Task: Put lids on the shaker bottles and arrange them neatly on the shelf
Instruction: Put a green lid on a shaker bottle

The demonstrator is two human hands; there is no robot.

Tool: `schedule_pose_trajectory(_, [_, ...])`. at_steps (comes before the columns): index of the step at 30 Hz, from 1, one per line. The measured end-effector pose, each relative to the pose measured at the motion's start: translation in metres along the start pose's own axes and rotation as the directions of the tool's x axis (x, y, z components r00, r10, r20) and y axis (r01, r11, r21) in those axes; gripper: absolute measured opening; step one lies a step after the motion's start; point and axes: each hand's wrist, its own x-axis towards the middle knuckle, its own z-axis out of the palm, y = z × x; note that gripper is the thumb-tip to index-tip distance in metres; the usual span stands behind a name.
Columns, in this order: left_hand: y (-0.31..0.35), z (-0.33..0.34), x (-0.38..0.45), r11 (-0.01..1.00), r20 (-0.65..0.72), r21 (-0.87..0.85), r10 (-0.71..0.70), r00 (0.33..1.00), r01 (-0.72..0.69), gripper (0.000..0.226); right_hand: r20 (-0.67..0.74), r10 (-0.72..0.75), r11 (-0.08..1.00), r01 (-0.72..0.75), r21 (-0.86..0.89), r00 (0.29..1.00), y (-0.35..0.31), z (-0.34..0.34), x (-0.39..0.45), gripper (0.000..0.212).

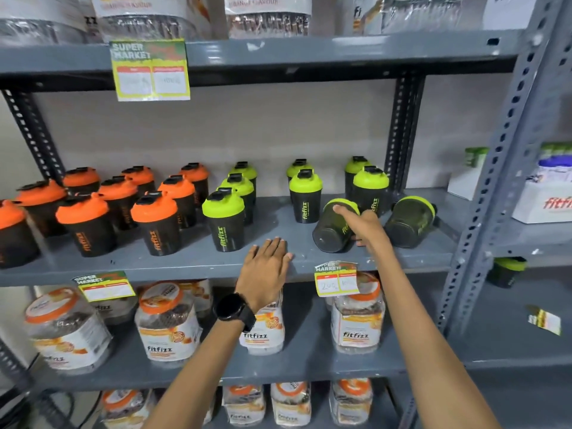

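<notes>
Right hand [365, 227] clasps a toppled "fitfizz" shaker [332, 227] — left hand [266, 267] flat, holding nothing.

Even indoor light, blurred bowed edges, soft shadows.

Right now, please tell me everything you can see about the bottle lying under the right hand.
The tipped bottle is a dark, see-through plastic shaker with green lettering on its side. A lime green lid is already on it. It lies on its side on the grey metal shelf, base toward the camera, lid toward the back. The right hand rests on it, forefinger stretched along its upper side near the lid. A second bottle lies on its side just to the right.
</notes>
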Motion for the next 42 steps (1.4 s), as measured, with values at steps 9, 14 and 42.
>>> schedule_pose_trajectory(9, [-0.002,0.009,0.002,1.000,-0.046,0.000,-0.014,0.999,0.014,0.062,-0.217,-0.249,0.962,0.266,0.054,0.944,0.000,0.014,-0.044,0.084])
schedule_pose_trajectory(14, [-0.001,0.009,0.001,1.000,-0.080,0.022,-0.007,0.997,0.009,0.063,-0.346,-0.561,0.825,0.544,-0.154,0.752,-0.005,0.046,-0.063,0.078])
schedule_pose_trajectory(42, [0.006,0.007,0.003,0.998,-0.038,-0.030,-0.058,0.998,0.057,0.057,-0.548,-0.528,0.849,0.379,-0.368,0.649,0.036,-0.054,-0.047,0.036])
